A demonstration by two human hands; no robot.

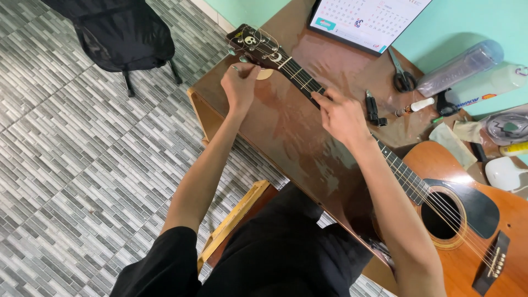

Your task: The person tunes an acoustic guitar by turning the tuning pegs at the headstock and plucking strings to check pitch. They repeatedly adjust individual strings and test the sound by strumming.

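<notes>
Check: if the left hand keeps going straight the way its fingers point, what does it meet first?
Likely the dark guitar headstock. The left hand points up-frame, its fingertips already at the tuning pegs on the headstock's near edge. Contact looks immediate, though depth is hard to judge from one view.

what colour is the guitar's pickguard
Black, on the orange-brown guitar body; pickguard shows best in the head view.

the person wears a black short-sleeved top, its left sleeve (pixel 165 264) ending above the elbow, and dark black trousers (pixel 280 253) (plain cloth, no print showing). both forearms are bare down to the wrists, with no watch or band. the left hand (pixel 237 82) carries a thin ring on one finger; the right hand (pixel 342 114) shows none.
</notes>
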